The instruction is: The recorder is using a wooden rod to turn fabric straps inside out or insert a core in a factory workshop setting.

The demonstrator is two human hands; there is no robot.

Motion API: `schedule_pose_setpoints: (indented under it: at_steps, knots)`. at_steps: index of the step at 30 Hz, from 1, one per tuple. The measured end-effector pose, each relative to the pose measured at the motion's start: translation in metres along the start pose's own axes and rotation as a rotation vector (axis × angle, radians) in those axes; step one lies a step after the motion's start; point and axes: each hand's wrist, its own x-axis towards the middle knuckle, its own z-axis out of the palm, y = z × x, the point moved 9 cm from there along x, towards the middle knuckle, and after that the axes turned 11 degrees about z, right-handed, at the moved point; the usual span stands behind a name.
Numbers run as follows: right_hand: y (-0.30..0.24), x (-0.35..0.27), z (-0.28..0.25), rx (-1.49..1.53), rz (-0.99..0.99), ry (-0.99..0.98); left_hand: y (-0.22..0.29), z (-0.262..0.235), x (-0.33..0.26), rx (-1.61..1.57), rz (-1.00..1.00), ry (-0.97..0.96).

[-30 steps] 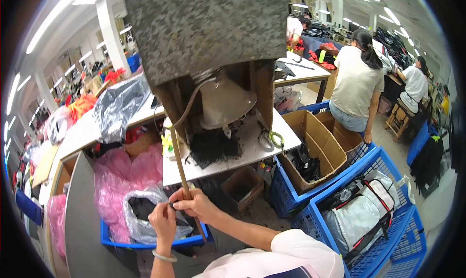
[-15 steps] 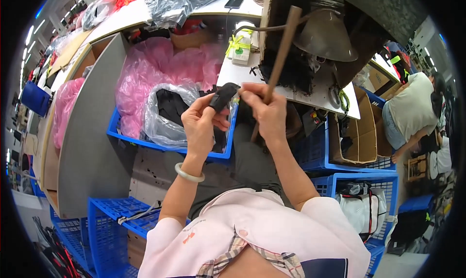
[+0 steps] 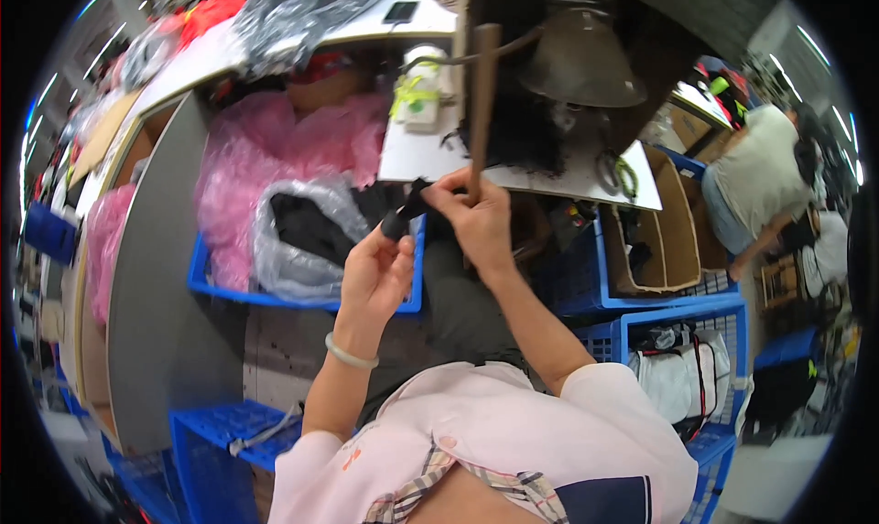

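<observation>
My left hand (image 3: 375,277) is closed, its thumb and fingers round the lower end of a small narrow black fabric piece (image 3: 396,224). The fingertips of my right hand (image 3: 476,220) pinch at the frayed-looking upper end of that piece. A long wooden stick (image 3: 482,94) stands nearly upright against my right hand; its lower part is hidden there, and I cannot tell whether the fingers grip it. Below and left of the hands, a clear plastic bag (image 3: 275,268) with black fabric (image 3: 311,226) sits in a blue crate (image 3: 265,299).
Pink plastic sheeting (image 3: 247,149) fills the crate's back. A white worktop (image 3: 412,153) holds a lamp-like shade (image 3: 586,62), a bundle with yellow-green ties (image 3: 419,103) and a phone (image 3: 400,12). On the right are a cardboard box (image 3: 678,222), stacked blue crates (image 3: 623,341) and another person (image 3: 755,172).
My view has shifted, so the surroundings sit further left. My left fingers have slid lower on the black piece, which now tilts upward, and the stick looks more upright.
</observation>
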Motion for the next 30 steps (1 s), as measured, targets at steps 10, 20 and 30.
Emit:
schedule_pose_setpoints:
  at_steps: [10,20,30]
  knots:
    - [-0.008,-0.011,-0.039,-0.121,-0.166,0.092,-0.035,0.000,0.026,0.096,0.187,-0.130]
    - [0.030,-0.016,-0.024,0.026,0.185,-0.158,0.008,0.013,0.017,0.460,0.497,-0.149]
    - [0.031,-0.056,0.017,0.227,0.348,-0.387,0.024,0.048,0.002,0.413,0.631,-0.348]
